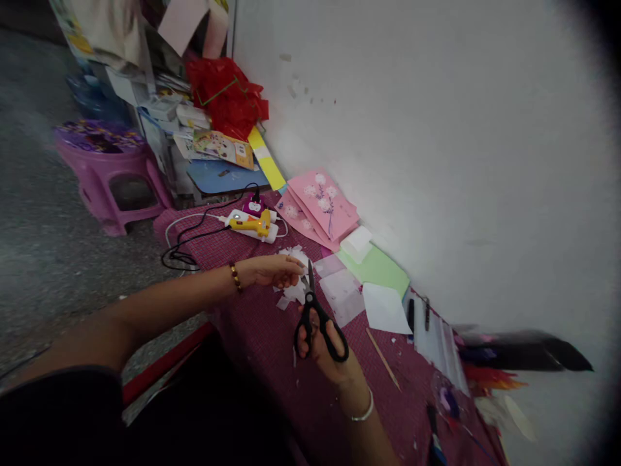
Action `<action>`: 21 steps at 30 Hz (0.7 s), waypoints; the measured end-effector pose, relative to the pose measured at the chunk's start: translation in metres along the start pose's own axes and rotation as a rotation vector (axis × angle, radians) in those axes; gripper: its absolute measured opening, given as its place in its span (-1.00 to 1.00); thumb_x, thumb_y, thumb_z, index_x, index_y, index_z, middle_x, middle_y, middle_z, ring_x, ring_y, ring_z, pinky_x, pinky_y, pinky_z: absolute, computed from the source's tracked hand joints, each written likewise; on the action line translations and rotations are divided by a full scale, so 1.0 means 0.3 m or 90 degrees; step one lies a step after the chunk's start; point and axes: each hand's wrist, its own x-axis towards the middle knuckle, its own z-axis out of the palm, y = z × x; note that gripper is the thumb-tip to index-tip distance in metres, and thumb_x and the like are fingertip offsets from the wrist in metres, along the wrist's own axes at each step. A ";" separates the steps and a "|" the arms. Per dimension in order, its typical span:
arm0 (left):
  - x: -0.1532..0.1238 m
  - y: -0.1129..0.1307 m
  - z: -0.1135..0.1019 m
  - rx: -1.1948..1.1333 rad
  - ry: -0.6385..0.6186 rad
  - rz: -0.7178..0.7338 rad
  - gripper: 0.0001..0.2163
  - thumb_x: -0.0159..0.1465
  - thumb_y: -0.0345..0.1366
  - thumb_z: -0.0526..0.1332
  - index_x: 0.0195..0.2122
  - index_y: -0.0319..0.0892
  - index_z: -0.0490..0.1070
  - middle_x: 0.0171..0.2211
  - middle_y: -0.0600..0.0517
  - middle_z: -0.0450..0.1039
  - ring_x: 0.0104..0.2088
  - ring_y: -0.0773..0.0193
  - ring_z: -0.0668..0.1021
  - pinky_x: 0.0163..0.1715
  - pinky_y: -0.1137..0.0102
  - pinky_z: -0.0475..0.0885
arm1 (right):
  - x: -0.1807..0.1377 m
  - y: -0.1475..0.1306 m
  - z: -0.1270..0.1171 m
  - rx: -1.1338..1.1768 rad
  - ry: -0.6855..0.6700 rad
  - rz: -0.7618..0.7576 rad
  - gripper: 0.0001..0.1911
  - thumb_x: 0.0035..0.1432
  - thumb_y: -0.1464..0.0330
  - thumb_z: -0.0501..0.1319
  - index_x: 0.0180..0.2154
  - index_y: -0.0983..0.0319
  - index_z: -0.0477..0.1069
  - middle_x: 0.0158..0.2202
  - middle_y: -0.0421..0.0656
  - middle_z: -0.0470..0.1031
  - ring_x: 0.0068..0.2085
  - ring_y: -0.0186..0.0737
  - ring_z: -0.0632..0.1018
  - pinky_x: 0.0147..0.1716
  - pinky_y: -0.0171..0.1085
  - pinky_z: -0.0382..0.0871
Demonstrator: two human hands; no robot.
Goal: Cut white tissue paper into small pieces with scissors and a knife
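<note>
My right hand (326,353) has its fingers through the black handles of a pair of scissors (315,317), blades pointing away toward the wall. My left hand (274,270), with a beaded bracelet at the wrist, is closed in a pinch on a small white paper piece (294,291) right at the scissor blades. White paper scraps (294,254) lie around it on the dark red checked cloth (272,330).
A yellow glue gun (250,224) with black cord lies beyond my left hand. Pink flowered cards (323,204), green paper (376,268) and white sheets (385,309) line the wall. A wooden stick (383,359) lies right. A purple stool (114,175) stands far left.
</note>
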 end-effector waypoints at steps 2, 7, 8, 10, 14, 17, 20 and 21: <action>0.014 -0.003 0.008 -0.017 -0.003 -0.004 -0.75 -0.02 -0.23 0.37 -0.46 -0.18 0.30 -0.64 0.15 0.32 -0.68 0.47 0.28 -0.70 0.55 0.08 | -0.010 0.007 0.000 -0.020 0.000 -0.009 -0.39 0.11 -0.10 0.28 0.06 0.13 0.46 -0.34 -0.17 0.49 -0.44 -0.28 0.42 -0.41 -0.26 0.29; 0.046 0.054 -0.007 -0.013 -0.071 -0.046 -0.70 0.00 -0.31 0.35 -0.56 -0.13 0.15 -0.73 0.26 -0.05 -0.71 0.52 0.01 -0.69 0.55 -0.12 | -0.090 0.032 -0.038 -0.108 0.001 -0.040 -0.47 0.17 -0.06 0.26 0.04 0.12 0.48 -0.31 -0.14 0.51 -0.42 -0.25 0.42 -0.40 -0.24 0.28; 0.052 0.071 -0.015 0.013 -0.059 -0.034 -0.72 0.04 -0.30 0.33 -0.55 -0.13 0.15 -0.72 0.25 -0.05 -0.70 0.52 0.00 -0.68 0.54 -0.12 | -0.117 0.037 -0.052 -0.126 0.008 -0.046 -0.49 0.18 -0.04 0.27 0.03 0.13 0.49 -0.30 -0.13 0.52 -0.40 -0.24 0.43 -0.38 -0.23 0.28; 0.062 0.098 -0.027 0.117 0.008 0.018 -0.80 0.12 -0.31 0.27 -0.52 -0.15 0.22 -0.69 0.24 -0.04 -0.69 0.50 0.01 -0.66 0.51 -0.09 | -0.176 0.044 -0.080 -0.148 0.030 -0.058 -0.50 0.19 -0.02 0.27 0.04 0.13 0.50 -0.27 -0.11 0.53 -0.38 -0.23 0.44 -0.36 -0.23 0.28; 0.046 0.101 -0.023 0.674 0.164 0.107 -0.82 0.17 -0.37 0.22 -0.20 -0.22 0.50 -0.52 0.07 0.37 -0.54 0.37 0.36 -0.52 0.45 0.19 | -0.284 0.053 -0.126 -0.101 0.101 -0.081 -0.46 0.21 -0.02 0.24 0.09 0.14 0.47 -0.30 -0.13 0.51 -0.38 -0.23 0.43 -0.36 -0.23 0.29; -0.010 0.081 0.015 1.005 0.292 0.132 -0.54 0.24 -0.32 0.17 0.18 -0.24 0.38 -0.24 -0.10 0.56 -0.27 0.17 0.55 -0.32 0.37 0.34 | -0.342 0.077 -0.154 -0.046 0.139 -0.101 -0.44 0.21 -0.02 0.23 0.13 0.14 0.45 -0.32 -0.13 0.49 -0.39 -0.23 0.42 -0.34 -0.22 0.32; -0.075 0.055 0.073 1.030 0.315 0.114 -0.53 0.30 -0.26 0.13 0.23 -0.24 0.33 -0.25 -0.09 0.58 -0.26 0.15 0.58 -0.26 0.34 0.38 | -0.384 0.123 -0.183 0.001 0.147 -0.115 -0.47 0.23 0.00 0.21 0.12 0.14 0.45 -0.31 -0.12 0.50 -0.38 -0.21 0.42 -0.34 -0.21 0.33; -0.092 0.038 0.097 1.014 0.305 0.109 -0.57 0.30 -0.27 0.13 0.18 -0.24 0.38 -0.28 -0.07 0.58 -0.29 0.17 0.57 -0.26 0.34 0.39 | -0.394 0.139 -0.193 0.012 0.148 -0.117 -0.49 0.25 0.02 0.20 0.12 0.14 0.45 -0.30 -0.12 0.50 -0.38 -0.21 0.43 -0.34 -0.21 0.33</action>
